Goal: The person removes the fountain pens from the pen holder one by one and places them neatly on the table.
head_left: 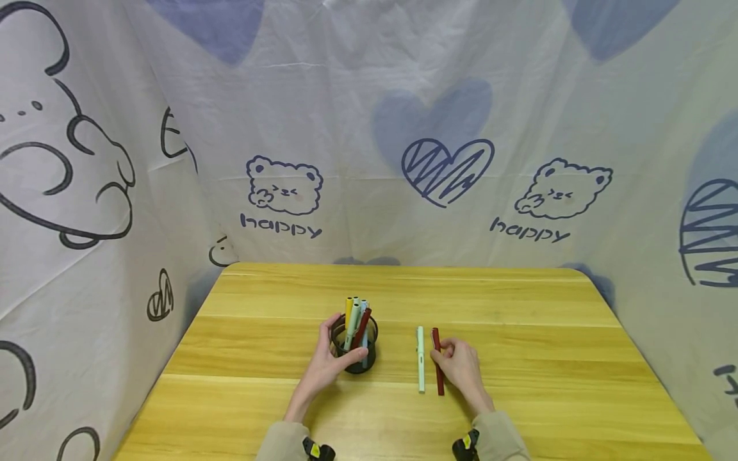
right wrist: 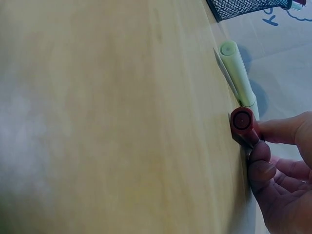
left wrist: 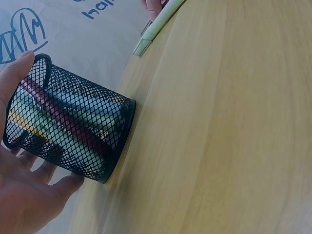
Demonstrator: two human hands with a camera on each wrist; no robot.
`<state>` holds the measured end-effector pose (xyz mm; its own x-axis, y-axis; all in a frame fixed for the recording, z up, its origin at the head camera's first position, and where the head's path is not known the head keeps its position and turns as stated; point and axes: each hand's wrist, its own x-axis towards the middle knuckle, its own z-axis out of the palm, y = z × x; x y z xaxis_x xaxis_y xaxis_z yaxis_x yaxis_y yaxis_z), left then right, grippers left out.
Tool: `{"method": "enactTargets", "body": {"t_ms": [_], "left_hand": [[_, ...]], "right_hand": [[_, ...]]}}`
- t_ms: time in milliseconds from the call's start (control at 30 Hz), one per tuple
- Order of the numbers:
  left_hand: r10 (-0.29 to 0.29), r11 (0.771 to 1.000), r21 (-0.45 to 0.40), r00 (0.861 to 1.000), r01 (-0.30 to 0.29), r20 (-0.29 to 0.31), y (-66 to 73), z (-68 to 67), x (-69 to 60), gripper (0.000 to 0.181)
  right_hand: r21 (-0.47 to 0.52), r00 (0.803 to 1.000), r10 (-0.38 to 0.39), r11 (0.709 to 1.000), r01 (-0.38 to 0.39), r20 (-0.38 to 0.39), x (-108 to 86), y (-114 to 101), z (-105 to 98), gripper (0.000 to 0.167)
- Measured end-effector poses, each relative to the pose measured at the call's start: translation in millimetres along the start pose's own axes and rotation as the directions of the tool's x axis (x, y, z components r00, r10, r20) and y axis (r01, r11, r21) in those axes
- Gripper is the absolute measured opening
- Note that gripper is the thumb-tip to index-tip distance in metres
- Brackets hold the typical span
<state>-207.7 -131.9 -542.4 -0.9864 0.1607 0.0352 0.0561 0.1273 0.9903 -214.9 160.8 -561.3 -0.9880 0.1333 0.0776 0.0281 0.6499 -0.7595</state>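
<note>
A black mesh pen holder (head_left: 355,358) (left wrist: 73,122) stands upright on the table with several pens in it: yellow, light green, light blue and dark red. My left hand (head_left: 328,362) (left wrist: 29,190) grips it from the left side, thumb across the front. To its right, a light green pen (head_left: 421,368) (right wrist: 236,70) lies on the table, pointing away from me. Beside that, roughly parallel, is a dark red pen (head_left: 440,381) (right wrist: 242,120). My right hand (head_left: 459,366) (right wrist: 287,180) pinches the red pen between thumb and fingers.
The wooden table (head_left: 548,358) has rounded far corners. A pale cloth (head_left: 357,128) printed with hearts, bears and writing hangs behind it and along both sides.
</note>
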Motion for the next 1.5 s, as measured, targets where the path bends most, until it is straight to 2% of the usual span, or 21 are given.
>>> {"method": "enactTargets", "body": {"t_ms": [1000, 1300, 1400, 1500], "left_hand": [[0.001, 1.0, 0.002, 1.0, -0.001, -0.004, 0.8, 0.2, -0.3, 0.095], [-0.005, 1.0, -0.001, 1.0, 0.005, 0.0, 1.2, 0.7, 0.1, 0.094], [-0.006, 1.0, 0.001, 1.0, 0.006, 0.001, 1.3, 0.7, 0.1, 0.095], [-0.004, 1.0, -0.002, 1.0, 0.004, -0.001, 1.3, 0.7, 0.4, 0.095]], "right_hand": [[0.036, 0.999, 0.045, 0.998, -0.045, 0.02, 0.3, 1, 0, 0.027], [0.075, 0.999, 0.041, 0.996, -0.041, -0.001, -5.3, -5, -3, 0.029], [0.114, 0.999, 0.021, 0.993, -0.018, -0.026, -8.0, -12, -4, 0.023], [0.171, 0.998, -0.038, 0.984, 0.047, -0.055, -9.0, -23, -2, 0.018]]}}
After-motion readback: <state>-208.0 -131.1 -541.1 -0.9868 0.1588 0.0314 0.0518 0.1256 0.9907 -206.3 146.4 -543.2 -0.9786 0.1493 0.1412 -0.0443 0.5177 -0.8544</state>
